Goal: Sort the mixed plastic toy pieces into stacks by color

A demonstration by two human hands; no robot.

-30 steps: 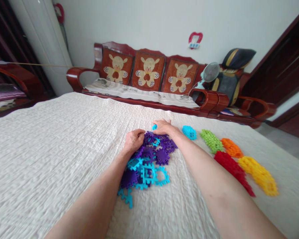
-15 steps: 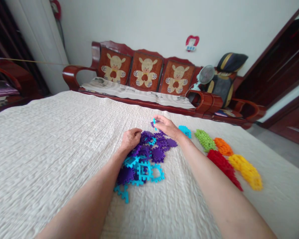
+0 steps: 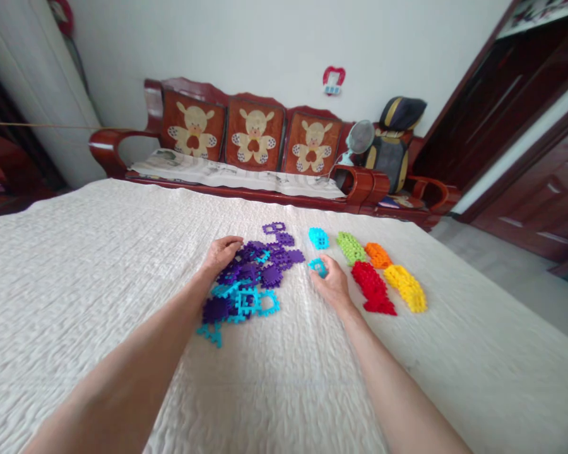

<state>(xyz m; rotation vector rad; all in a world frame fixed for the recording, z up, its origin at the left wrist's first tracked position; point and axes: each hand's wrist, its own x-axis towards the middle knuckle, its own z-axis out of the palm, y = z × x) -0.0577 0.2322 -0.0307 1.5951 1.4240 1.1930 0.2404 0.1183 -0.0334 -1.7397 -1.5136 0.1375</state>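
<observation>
A mixed pile of purple and cyan plastic interlocking pieces lies on a cream quilted bedspread. My left hand rests curled on the pile's left edge, fingers bent over purple pieces. My right hand sits to the right of the pile and pinches a cyan piece at its fingertips. Just beyond it lies a small stack of cyan pieces. Sorted rows follow to the right: green, orange, red and yellow.
A dark wooden bench with three bear-print cushions stands behind the bed against a white wall. A small fan and a dark bag sit at the bench's right end. A dark wooden door is on the right.
My right hand lifted a cyan piece off the far side of the pile and carried it right and nearer, toward the cyan stack. My left hand stayed on the pile. The camera swung right.
</observation>
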